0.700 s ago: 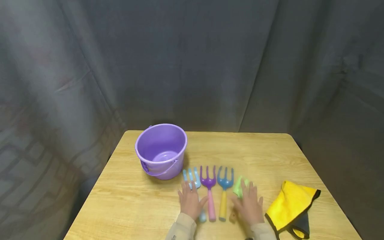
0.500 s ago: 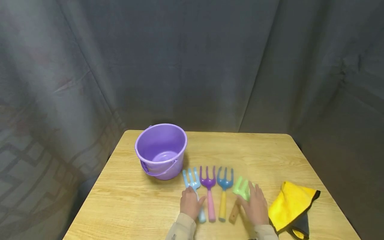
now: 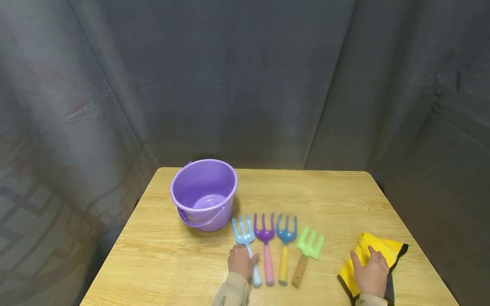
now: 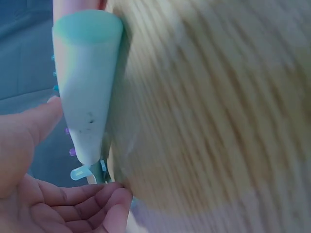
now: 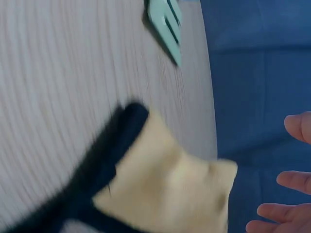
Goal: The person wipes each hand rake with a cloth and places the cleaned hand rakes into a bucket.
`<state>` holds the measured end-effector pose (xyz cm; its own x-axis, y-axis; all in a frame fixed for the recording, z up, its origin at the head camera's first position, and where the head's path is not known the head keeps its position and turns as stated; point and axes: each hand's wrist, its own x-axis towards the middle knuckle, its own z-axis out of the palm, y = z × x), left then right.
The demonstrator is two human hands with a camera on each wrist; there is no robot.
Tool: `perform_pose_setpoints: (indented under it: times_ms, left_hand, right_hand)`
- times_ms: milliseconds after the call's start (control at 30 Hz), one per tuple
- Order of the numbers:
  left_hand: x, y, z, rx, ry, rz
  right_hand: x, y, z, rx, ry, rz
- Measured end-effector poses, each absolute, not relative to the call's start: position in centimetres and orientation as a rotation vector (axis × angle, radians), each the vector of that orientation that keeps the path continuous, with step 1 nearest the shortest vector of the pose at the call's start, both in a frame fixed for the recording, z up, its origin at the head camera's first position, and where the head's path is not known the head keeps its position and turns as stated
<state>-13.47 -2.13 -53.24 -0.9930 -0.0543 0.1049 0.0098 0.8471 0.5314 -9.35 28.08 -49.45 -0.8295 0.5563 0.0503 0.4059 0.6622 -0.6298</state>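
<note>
A light blue toy hand fork (image 3: 243, 231) lies at the left end of a row of garden forks. My left hand (image 3: 240, 261) lies over the left side of its handle, fingers loosely curled and thumb out to the right. In the left wrist view the pale handle (image 4: 85, 92) stands close to the thumb, with curled fingertips (image 4: 119, 191) down by its neck. Over at the right, my right hand (image 3: 372, 272) hovers with spread fingers above a folded yellow cloth with dark edging (image 3: 384, 244). The right wrist view has cloth (image 5: 165, 189) and fingers (image 5: 291, 182) apart.
Beside the light blue fork lie a purple fork with pink handle (image 3: 265, 233), a blue fork with yellow handle (image 3: 286, 236) and a green fork with brown handle (image 3: 310, 246). A purple bucket (image 3: 203, 216) stands behind them on the wooden table (image 3: 160, 255).
My right hand has moved right, from the green fork to over the yellow cloth, uncovering that fork. My left hand has stayed by the light blue fork while its fingers have curled.
</note>
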Motion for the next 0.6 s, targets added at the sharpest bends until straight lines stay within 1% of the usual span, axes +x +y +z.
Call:
perform_pose_setpoints:
  times_ms: [267, 600]
  left_hand:
    - [-13.7, -2.1, -54.0, 0.107, -2.974, -0.778]
    - [-13.5, -2.1, -53.4, 0.166, -2.974, -0.948]
  right_hand:
    - [-9.0, 31.3, -50.2, -1.002, -2.572, 1.005]
    - [-9.0, 33.2, -51.6, -1.179, -2.594, 1.110]
